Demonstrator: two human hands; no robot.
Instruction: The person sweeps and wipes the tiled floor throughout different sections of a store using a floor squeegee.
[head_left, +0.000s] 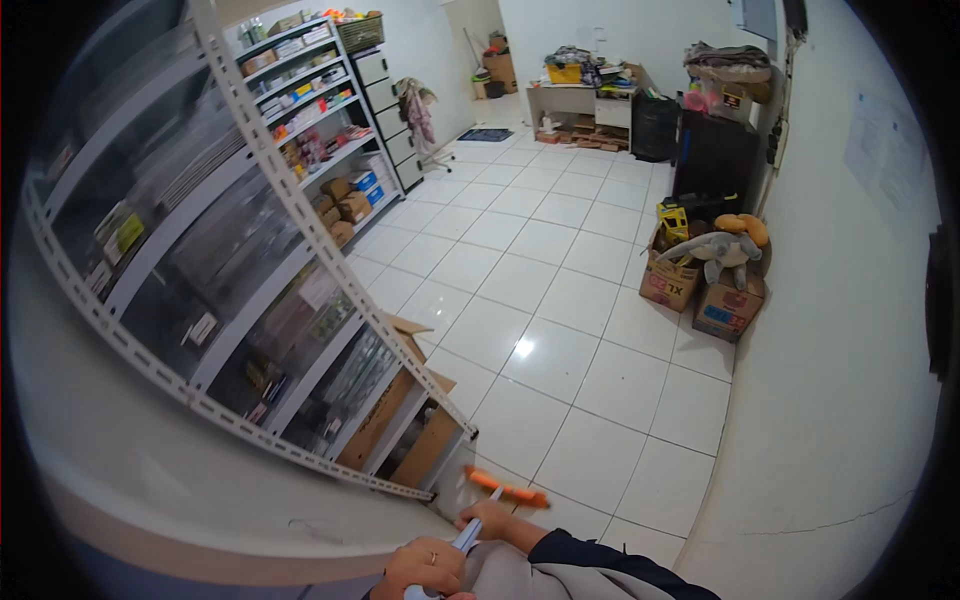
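My left hand (426, 566), with a ring on one finger, grips the upper end of a pale handle (468, 534) at the bottom of the view. Farther down that handle, my right hand (484, 517) is closed around it, its arm coming in from the lower right in a dark sleeve. The handle belongs to a floor-cleaning tool with an orange head (510, 489). This head is low over the white floor tiles, slightly blurred, so I cannot tell whether it is a broom or a squeegee. It lies close to the foot of a metal shelf rack (341, 289).
Stocked shelves (330, 105) and a drawer cabinet (386, 112) line the left side. Cardboard boxes (726, 307) with a plush toy (724, 251) stand along the right wall. A cluttered desk (547, 97), a black bag (652, 127) and a doormat (486, 135) are farther back.
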